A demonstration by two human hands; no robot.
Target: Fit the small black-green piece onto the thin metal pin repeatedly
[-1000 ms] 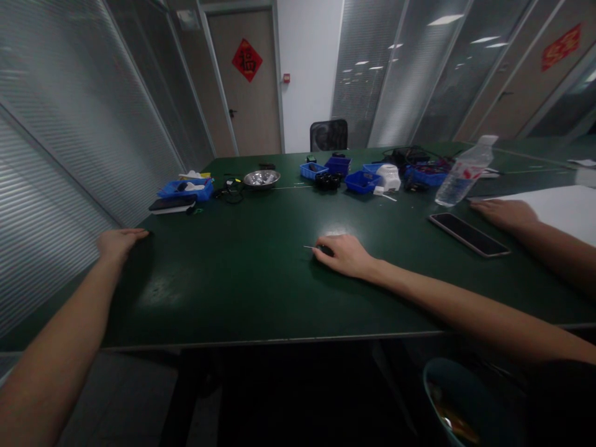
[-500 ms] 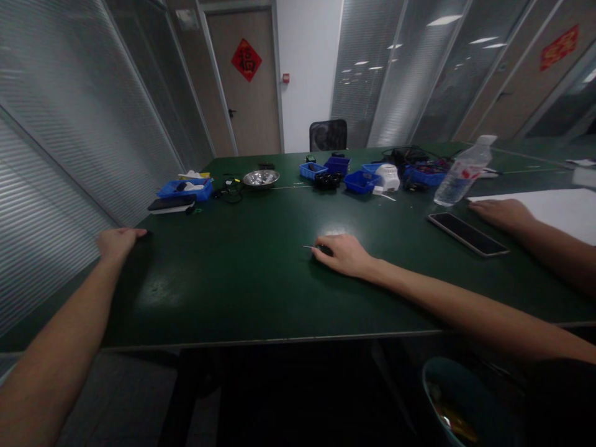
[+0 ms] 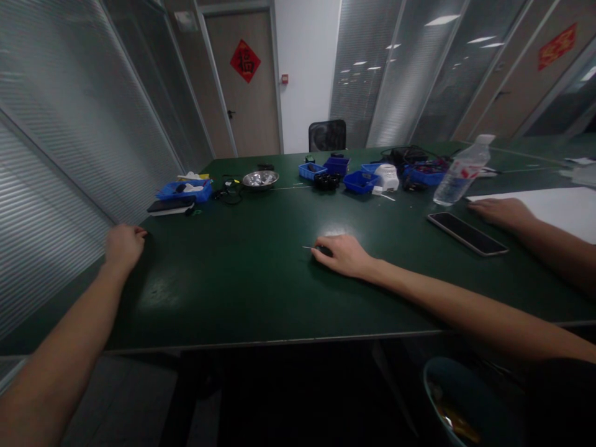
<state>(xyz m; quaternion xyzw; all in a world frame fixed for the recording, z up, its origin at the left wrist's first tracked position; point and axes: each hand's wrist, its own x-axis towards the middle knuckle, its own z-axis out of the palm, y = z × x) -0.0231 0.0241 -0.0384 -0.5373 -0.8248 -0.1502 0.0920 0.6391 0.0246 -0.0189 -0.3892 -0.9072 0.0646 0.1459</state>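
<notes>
My right hand [image 3: 347, 254] rests palm down in the middle of the dark green table [image 3: 242, 279]. Its fingers are closed over a small black object [image 3: 323, 250]. A thin metal pin [image 3: 308, 248] sticks out of that object to the left. My left hand [image 3: 123, 244] sits at the table's left edge with its fingers curled in. I cannot see what, if anything, is inside them.
Another person's hand [image 3: 500, 212] lies flat beside a black phone [image 3: 468, 234] and a white sheet [image 3: 554, 208]. A water bottle [image 3: 459, 174], blue bins [image 3: 361, 181], a metal bowl [image 3: 259, 179] and a bin with a dark device [image 3: 179, 195] stand further back. A bucket [image 3: 465, 403] sits below the table's near edge.
My left hand has curled its fingers in and drawn slightly back along the table's edge. My right hand and the other person's hand have stayed where they were.
</notes>
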